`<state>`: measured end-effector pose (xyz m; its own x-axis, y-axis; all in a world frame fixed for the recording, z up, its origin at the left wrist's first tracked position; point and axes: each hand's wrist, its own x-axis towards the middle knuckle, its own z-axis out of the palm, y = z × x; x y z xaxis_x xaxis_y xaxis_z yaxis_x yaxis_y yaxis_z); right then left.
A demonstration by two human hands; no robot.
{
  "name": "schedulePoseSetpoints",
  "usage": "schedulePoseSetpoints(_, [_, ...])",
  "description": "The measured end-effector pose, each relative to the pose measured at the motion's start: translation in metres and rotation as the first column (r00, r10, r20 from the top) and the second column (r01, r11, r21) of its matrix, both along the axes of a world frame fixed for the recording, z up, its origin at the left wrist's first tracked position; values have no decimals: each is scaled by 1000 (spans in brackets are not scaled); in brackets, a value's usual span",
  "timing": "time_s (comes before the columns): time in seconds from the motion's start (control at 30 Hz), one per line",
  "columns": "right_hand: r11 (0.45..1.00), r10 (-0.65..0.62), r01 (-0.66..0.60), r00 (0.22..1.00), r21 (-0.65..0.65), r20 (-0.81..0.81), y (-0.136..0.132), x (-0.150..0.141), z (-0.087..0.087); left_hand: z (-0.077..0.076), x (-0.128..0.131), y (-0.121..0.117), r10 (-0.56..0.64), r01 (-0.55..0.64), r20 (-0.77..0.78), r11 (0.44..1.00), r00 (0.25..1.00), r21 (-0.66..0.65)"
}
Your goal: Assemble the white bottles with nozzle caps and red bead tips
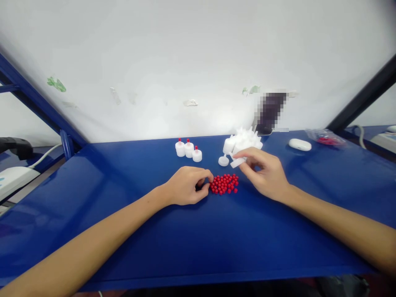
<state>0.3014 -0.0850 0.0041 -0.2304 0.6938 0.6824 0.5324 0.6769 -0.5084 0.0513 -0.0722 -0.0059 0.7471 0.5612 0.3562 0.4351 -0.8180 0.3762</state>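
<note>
A cluster of several small red caps (225,184) lies on the blue table (198,239) between my hands. My left hand (187,186) rests at the cluster's left edge, fingers curled in a pinch on a red cap. My right hand (265,173) is just right of the cluster and holds a white nozzle cap (237,162) between thumb and fingers. A heap of white nozzle caps (243,142) sits behind my right hand, with one loose white cap (223,161) beside it. Three white caps fitted with red tips (188,149) stand upright behind my left hand.
A dark phone (269,113) leans against the white wall behind the heap. A white earbud case (300,144) and a clear bag of red pieces (324,137) lie at the back right. Blue frame struts rise at both sides. A neighbouring bench with a cable is at the left.
</note>
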Motion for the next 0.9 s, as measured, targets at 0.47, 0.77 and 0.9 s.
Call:
schedulePoseSetpoints(0.47, [997, 0, 1, 1000, -74, 11, 0, 1, -3, 3, -1, -1, -3, 3, -27, 1000, 1000, -6])
schedulePoseSetpoints(0.77, [997, 30, -28, 999, -70, 21, 1, 1, -4, 2, -1, 0, -10, 10, -36, 1000, 999, -22])
schedulePoseSetpoints(0.9, [997, 42, -41, 999, -71, 23, 1, 1, -3, 3, 0, 0, -7, 6, -35, 1000, 999, -27])
